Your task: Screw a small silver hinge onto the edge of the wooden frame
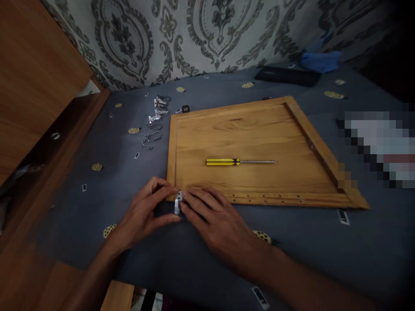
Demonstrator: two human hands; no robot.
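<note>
Between the fingers of our left hand and right hand, at the near-left corner of the wooden cabinet door, is a metal hinge; the left thumb and forefinger part around it and the right fingertips bunch against it, probably steadying it, though we cannot tell how firmly either grips. Beyond the right fingers our yellow-handled screwdriver lies on the door, presumably within easy reach, while other hinges and screws lie past the left fingers, likely set aside.
</note>
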